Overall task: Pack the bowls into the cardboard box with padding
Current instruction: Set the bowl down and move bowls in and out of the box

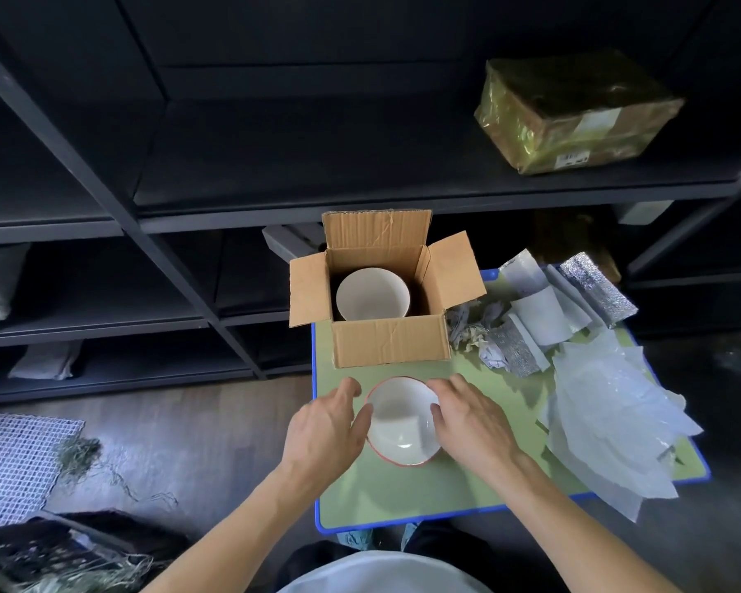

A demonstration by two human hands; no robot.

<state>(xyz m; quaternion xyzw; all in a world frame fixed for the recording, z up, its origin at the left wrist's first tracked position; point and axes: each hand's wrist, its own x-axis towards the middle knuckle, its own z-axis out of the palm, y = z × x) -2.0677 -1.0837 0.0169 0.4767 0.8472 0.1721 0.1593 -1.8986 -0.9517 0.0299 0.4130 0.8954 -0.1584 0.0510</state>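
A white bowl with a red rim (401, 423) sits on the green table (428, 490), just in front of the cardboard box (390, 344). My left hand (326, 425) grips its left side, thumb on the rim. My right hand (473, 425) grips its right side, fingers curled over the rim. The box stands open, flaps spread, with another white bowl (373, 295) inside, tilted on its side with its opening toward me. Padding lies to the right: crumpled paper (473, 327), foil-backed foam pieces (574, 293) and white bubble sheets (612, 421).
Dark metal shelving (360, 194) rises behind the table, with a gold-wrapped parcel (574, 111) on the upper shelf. The table's blue edge (317, 485) runs close to my body. A white mesh mat (18, 460) and straw lie on the floor at left.
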